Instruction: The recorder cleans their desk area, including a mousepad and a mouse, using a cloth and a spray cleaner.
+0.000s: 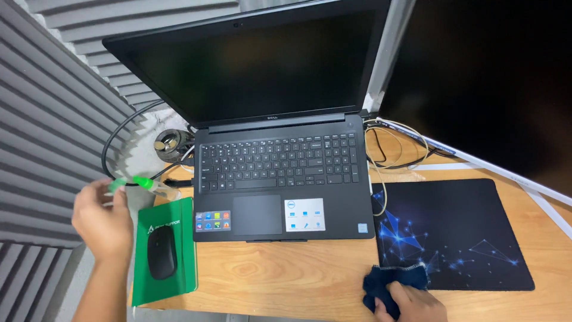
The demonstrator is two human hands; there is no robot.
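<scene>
My left hand [102, 219] is at the left edge of the desk, fingers closed round a small clear spray bottle [156, 187] with a green nozzle pointing right, just above a green notebook [162, 250]. A black computer mouse [161, 252] lies on that notebook. My right hand [411, 303] is at the front edge, gripping a dark blue cloth [393, 280] that lies on the wood and overlaps the near left corner of a black mouse pad [459, 232] with a blue line pattern. An open black laptop [280, 173] with a dark screen stands between the hands.
A large dark monitor [494, 83] fills the back right. Beige and black cables [393, 149] loop behind the laptop's right side. Black cables [119, 137] and a small round metal object [168, 145] sit behind the notebook. Grey ridged foam panels [47, 119] cover the left wall.
</scene>
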